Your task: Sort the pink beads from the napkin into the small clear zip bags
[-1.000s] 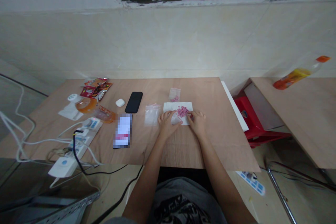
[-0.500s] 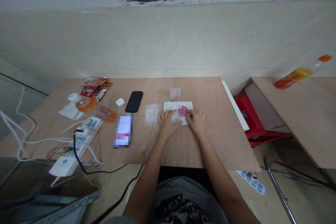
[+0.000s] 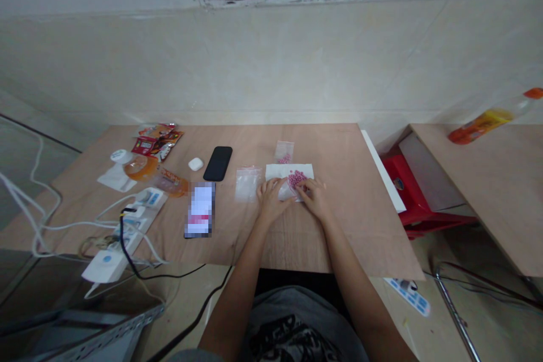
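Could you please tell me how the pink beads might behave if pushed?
The pink beads look small and rounded, so they would probably roll or scatter. Some sit apart on the white sheet, so they might spread easily.

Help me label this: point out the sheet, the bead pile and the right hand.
Sheet (image 3: 272, 169): head view, its bare upper-left part.
Bead pile (image 3: 297, 177): head view, its middle.
Right hand (image 3: 314, 194): head view, back of the hand.

Left hand (image 3: 268, 198) over left part of white sheet (image 3: 275, 170); right hand (image 3: 315, 197) at pink beads (image 3: 297, 176).
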